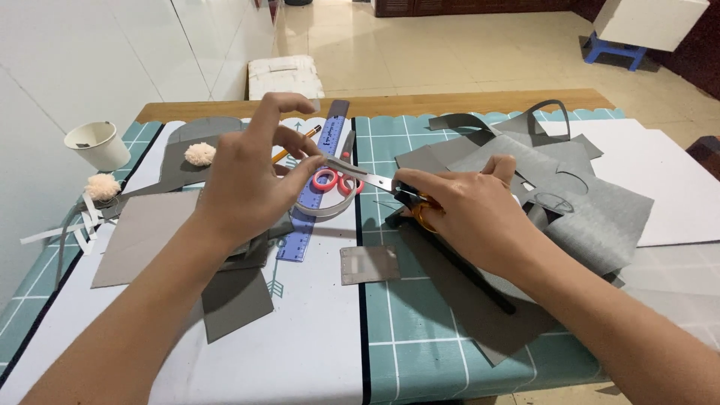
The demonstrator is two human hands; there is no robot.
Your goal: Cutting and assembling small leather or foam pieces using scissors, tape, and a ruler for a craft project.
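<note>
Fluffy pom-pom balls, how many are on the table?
2. One pom-pom lies on the grey sheet behind the left hand. The other pom-pom sits near the table's left edge, below the white paper cup. More may hide under the grey sheets.

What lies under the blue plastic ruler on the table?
The blue plastic ruler rests on the white table cover and grey paper. The left hand covers whatever lies under its left edge.

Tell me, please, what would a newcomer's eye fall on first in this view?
The two hands at the centre: the right hand works scissors, while the left hand pinches a thin grey strip at the blades. Grey sheets pile up on the right, and a blue ruler lies under the hands.
</note>
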